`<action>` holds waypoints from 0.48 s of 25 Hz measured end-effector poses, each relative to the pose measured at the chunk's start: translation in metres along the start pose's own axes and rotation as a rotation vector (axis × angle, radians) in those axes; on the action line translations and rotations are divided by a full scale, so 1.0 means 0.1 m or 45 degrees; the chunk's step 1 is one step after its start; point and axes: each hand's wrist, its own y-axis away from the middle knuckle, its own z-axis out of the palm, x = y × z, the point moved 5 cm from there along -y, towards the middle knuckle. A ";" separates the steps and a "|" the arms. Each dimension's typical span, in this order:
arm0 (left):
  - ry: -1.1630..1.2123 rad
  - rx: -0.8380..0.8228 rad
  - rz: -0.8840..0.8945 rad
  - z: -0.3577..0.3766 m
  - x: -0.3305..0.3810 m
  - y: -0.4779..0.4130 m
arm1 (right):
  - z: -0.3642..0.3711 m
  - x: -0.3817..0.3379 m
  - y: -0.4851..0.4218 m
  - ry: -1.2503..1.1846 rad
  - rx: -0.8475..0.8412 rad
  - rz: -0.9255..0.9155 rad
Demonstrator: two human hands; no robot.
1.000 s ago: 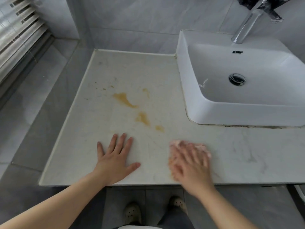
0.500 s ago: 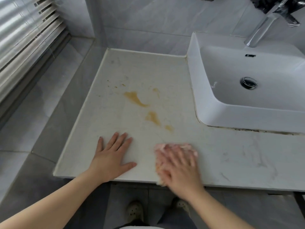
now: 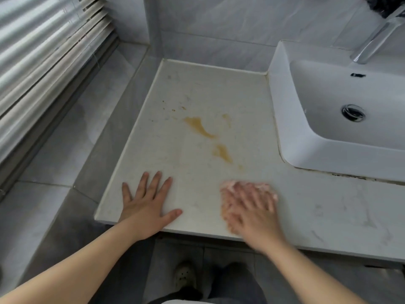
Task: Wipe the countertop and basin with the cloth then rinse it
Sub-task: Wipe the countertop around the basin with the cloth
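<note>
The right hand (image 3: 252,207) had no closed grip: its fingers lay spread and flat on top of the pink cloth (image 3: 226,188) and pressed it against the worktop (image 3: 197,91), near the front edge. The hand was blurred, so it was probably in the middle of a wiping stroke. The cloth showed only as a pink border around the fingers. The left hand (image 3: 146,202) rested just beside it to the left, also flat with the fingers spread, holding nothing and seemingly used for support.

I judged the task to be at an early stage. The cloth was working on the front strip of the worktop, while the yellow-brown stains (image 3: 198,127) further back were not yet wiped. The basin (image 3: 328,154), standing on the right part of the worktop, looked untouched, and a dark line of dirt ran along its front base. No water was running from the tap (image 3: 374,38), so the rinsing of the cloth also remained to be done.

By count there were two hands, one cloth, one basin with one drain (image 3: 353,113) and one tap. Of the stains I counted two large patches, two smaller faint ones and several little specks near the back left. One light shoe (image 3: 185,275) was visible below the worktop edge
</note>
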 end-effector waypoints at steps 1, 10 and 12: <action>-0.029 -0.056 -0.014 0.00 0.00 -0.02 | 0.02 0.27 -0.06 0.004 -0.011 0.160; -0.015 -0.180 0.028 0.01 -0.03 -0.04 | 0.04 -0.09 0.11 -0.033 -0.065 -0.014; -0.008 -0.186 0.034 0.00 -0.03 -0.04 | -0.06 0.38 0.00 -0.081 0.038 0.320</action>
